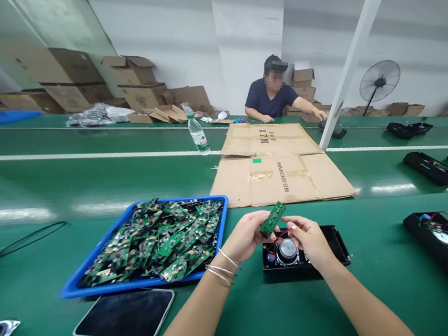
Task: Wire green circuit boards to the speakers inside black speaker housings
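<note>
My left hand (247,236), with thin bangles at the wrist, grips a small green circuit board (273,219) tilted upward. Close beside it, my right hand (309,239) is closed in a pinch on a wire with a small white connector (293,227). Thin red wires (279,237) run down from there toward an opened black speaker housing (333,244). Inside that housing sits a round silver speaker magnet (287,250), partly below my hands. To the left, a blue tray (223,226) holds a heap of similar green circuit boards (161,241).
A phone (126,314) lies before the tray. Flattened cardboard (283,168) and a water bottle (198,134) are beyond. More black housings (432,168) line the right side. A co-worker (272,96) sits across, behind a white post (350,69).
</note>
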The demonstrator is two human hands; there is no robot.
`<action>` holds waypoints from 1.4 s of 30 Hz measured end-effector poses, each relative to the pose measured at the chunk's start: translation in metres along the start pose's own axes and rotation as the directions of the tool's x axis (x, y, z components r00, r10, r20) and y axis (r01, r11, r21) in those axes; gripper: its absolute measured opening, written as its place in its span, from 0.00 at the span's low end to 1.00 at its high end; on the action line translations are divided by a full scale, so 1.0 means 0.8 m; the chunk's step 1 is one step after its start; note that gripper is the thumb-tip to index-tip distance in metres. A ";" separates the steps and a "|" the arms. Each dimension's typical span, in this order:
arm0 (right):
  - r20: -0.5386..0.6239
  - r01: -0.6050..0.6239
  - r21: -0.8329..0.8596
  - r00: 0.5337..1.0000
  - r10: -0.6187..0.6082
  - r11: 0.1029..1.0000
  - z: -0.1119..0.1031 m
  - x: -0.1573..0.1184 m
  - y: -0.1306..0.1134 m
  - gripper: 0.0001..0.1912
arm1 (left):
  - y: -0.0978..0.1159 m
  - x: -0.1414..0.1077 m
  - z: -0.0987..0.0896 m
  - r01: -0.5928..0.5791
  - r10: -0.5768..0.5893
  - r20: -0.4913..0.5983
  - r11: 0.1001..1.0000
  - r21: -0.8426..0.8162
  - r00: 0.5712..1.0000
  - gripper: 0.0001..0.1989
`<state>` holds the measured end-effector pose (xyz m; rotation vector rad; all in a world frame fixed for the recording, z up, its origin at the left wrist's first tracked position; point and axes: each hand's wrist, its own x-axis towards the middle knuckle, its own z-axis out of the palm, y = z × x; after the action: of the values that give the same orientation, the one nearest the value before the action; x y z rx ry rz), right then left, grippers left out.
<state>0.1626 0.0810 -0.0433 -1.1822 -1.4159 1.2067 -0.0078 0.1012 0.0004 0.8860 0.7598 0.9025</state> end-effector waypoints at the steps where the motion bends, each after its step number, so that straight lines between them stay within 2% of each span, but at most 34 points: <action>1: -0.004 0.004 0.041 1.000 -0.004 0.999 0.001 0.006 -0.002 0.25 | 0.002 0.000 -0.002 -0.005 0.005 -0.012 1.000 0.004 1.000 0.16; 6: 0.019 0.004 0.170 1.000 -0.007 0.985 0.010 0.018 -0.010 0.19 | 0.012 0.000 -0.017 -0.068 0.068 -0.101 0.998 -0.004 0.993 0.17; 9: 0.122 -0.051 0.208 0.992 0.025 0.977 0.014 0.016 -0.014 0.19 | 0.014 0.001 -0.025 -0.062 0.059 -0.121 0.998 -0.024 0.991 0.17; 12: 0.199 -0.078 0.263 0.980 0.025 0.962 0.015 0.016 -0.016 0.14 | 0.013 0.004 -0.032 -0.035 0.036 -0.133 0.999 0.007 0.990 0.17; 14: 0.181 -0.119 0.321 0.981 0.062 0.940 0.013 0.019 -0.013 0.16 | 0.014 0.004 -0.037 -0.062 0.074 -0.142 0.995 0.084 0.987 0.16; 16: 0.136 -0.184 0.341 0.980 0.145 0.922 0.011 0.023 -0.007 0.21 | 0.016 0.003 -0.042 -0.117 0.150 -0.130 0.966 0.231 0.980 0.15; 18: 0.097 -0.223 0.318 0.975 0.202 0.922 0.009 0.027 0.000 0.25 | 0.020 0.000 -0.046 -0.157 0.209 -0.094 0.908 0.389 0.973 0.14; 22: 0.073 -0.217 0.263 0.976 0.205 0.940 0.004 0.032 0.008 0.25 | 0.027 -0.007 -0.055 -0.186 0.290 -0.069 0.761 0.621 0.955 0.16; 24: 0.058 -0.201 0.241 0.980 0.193 0.949 0.003 0.032 0.007 0.26 | 0.028 -0.009 -0.060 -0.187 0.334 -0.084 0.700 0.689 0.939 0.17; 27: 0.028 -0.191 0.217 0.982 0.189 0.957 0.003 0.030 0.005 0.24 | 0.028 -0.009 -0.063 -0.191 0.374 -0.127 0.703 0.685 0.919 0.15; 30: 0.022 -0.149 0.175 0.989 0.148 0.973 0.006 0.025 0.003 0.20 | 0.024 -0.007 -0.056 -0.207 0.382 -0.142 0.734 0.647 0.913 0.15; 33: 0.087 -0.079 0.087 0.994 0.072 0.993 0.008 0.017 -0.004 0.15 | 0.017 -0.006 -0.038 -0.237 0.382 -0.112 0.750 0.617 0.918 0.16; 36: 0.146 -0.025 -0.024 0.989 0.028 0.999 0.011 0.008 -0.017 0.12 | 0.007 -0.007 -0.021 -0.265 0.432 -0.083 0.682 0.682 0.898 0.13; 39: 0.113 0.012 -0.118 0.994 0.002 0.993 0.014 0.001 -0.030 0.12 | 0.000 -0.011 -0.009 -0.289 0.471 -0.036 0.597 0.749 0.882 0.11; 42: 0.070 0.012 -0.153 0.998 -0.001 0.988 0.017 -0.001 -0.034 0.12 | -0.001 -0.015 -0.002 -0.304 0.496 -0.020 0.564 0.768 0.868 0.10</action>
<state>0.1466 0.0765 -0.0179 -1.2495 -1.5873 1.1608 -0.0140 0.0907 0.0007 1.7782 1.2075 1.1290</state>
